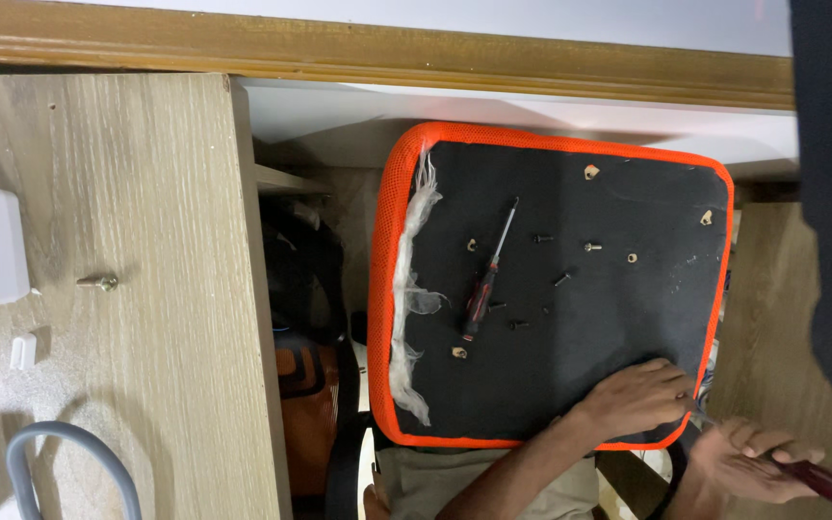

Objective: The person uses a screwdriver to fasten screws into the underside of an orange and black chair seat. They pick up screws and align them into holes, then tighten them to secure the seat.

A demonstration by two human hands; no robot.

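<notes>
Seat pan (618, 318), black underside up w/ orange mesh edging, lies btwn two wooden benches, left bench (127, 289); its long axis runs left-right in view. Left hand (633, 397) lies palm-down on pan's near right corner, fingers curled, gripping nothing visible. Right hand (753, 460) just off that corner, fingers closed round a dark red-handled tool (825, 481), tip aimed at the corner edge. Judged: several loose screws (543, 238) already out and scattered on pan, so hardware removal looks mostly done; edge work at corner remains. Spare screwdriver (488, 274) rests mid-pan, tip pointing up-right, handle down-left. One bolt (98, 283) on left bench.
</notes>
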